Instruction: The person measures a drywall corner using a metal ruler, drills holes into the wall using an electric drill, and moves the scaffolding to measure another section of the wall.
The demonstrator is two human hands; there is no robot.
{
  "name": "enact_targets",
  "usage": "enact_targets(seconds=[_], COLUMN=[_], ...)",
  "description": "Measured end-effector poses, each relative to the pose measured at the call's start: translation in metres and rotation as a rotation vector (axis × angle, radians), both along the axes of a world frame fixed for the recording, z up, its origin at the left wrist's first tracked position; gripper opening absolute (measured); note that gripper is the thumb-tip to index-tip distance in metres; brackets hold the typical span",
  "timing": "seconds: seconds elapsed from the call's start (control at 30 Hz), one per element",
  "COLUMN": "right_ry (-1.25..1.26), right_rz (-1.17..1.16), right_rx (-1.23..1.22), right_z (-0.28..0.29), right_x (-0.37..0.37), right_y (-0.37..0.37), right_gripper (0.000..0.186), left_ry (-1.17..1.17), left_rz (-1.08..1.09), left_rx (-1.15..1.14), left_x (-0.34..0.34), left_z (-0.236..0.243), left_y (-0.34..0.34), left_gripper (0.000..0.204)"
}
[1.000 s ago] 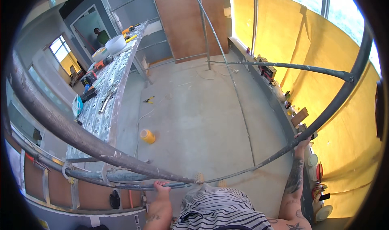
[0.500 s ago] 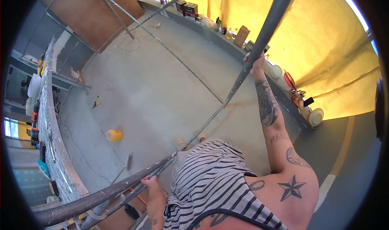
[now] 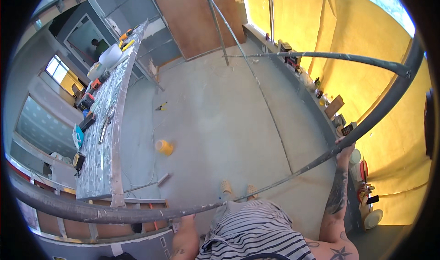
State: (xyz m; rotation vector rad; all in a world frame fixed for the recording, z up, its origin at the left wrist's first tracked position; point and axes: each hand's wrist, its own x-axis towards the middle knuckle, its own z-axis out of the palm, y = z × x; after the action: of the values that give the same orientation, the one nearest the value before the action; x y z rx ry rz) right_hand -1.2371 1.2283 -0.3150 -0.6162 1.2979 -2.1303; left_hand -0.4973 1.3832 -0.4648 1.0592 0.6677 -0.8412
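A grey, paint-spattered tubular scaffold frame (image 3: 383, 113) curves across the view in front of my body. My right hand (image 3: 346, 146), on a tattooed arm stretched out to the right, is closed around its tube. Low at the left, my left hand (image 3: 184, 219) meets the frame's other side. The tube hides most of its fingers, though the hand still sits against the frame where it gripped before. Thin cross braces (image 3: 270, 108) run from the frame toward the far end.
On the left stands a spattered work platform (image 3: 107, 136) with power tools, a tape measure and a white container. A yellow bucket (image 3: 164, 147) and pliers (image 3: 161, 106) are on the grey floor (image 3: 215, 122). Several bottles and boxes line the right ledge (image 3: 305, 95). A person (image 3: 100, 47) is beyond the doorway.
My view has swung left, showing more of the platform and doorway. The frame now lies flatter across the view, and my right hand appears lower and farther right, still gripping it.
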Motion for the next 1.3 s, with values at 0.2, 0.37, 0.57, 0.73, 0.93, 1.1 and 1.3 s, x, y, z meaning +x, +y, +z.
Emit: enact_targets(seconds=[0.2, 0.37, 0.57, 0.73, 0.93, 1.1, 1.3], right_ry=[-0.095, -0.036, -0.175, -0.109, -0.040, 0.107, 0.230], right_rz=[-0.097, -0.032, 0.037, -0.116, 0.221, 0.282, 0.478], right_rx=[0.031, -0.051, -0.088, 0.100, 0.140, 0.241, 0.169], right_z=[0.017, -0.005, 0.011, -0.004, -0.044, -0.004, -0.027], right_x=[0.006, -0.012, 0.008, 0.017, -0.016, -0.026, -0.043], right_y=[0.005, 0.016, 0.014, 0.021, 0.005, 0.044, 0.028], right_gripper=[0.036, 0.037, 0.033, 0.052, 0.061, 0.053, 0.041], left_ry=[0.006, 0.006, -0.057, -0.089, -0.205, -0.411, -0.847], left_rz=[-0.045, -0.087, -0.116, -0.202, -0.755, -1.691, -2.041], left_rx=[-0.012, -0.043, -0.101, -0.082, -0.082, 0.464, 0.645], left_x=[0.000, 0.001, 0.007, -0.033, -0.160, -0.222, -0.234], left_z=[0.004, -0.006, -0.009, -0.005, -0.114, -0.074, 0.055], left_y=[-0.013, -0.010, 0.002, 0.034, 0.173, 0.252, 0.264], left_gripper=[0.030, 0.032, 0.035, 0.063, 0.035, 0.031, 0.027])
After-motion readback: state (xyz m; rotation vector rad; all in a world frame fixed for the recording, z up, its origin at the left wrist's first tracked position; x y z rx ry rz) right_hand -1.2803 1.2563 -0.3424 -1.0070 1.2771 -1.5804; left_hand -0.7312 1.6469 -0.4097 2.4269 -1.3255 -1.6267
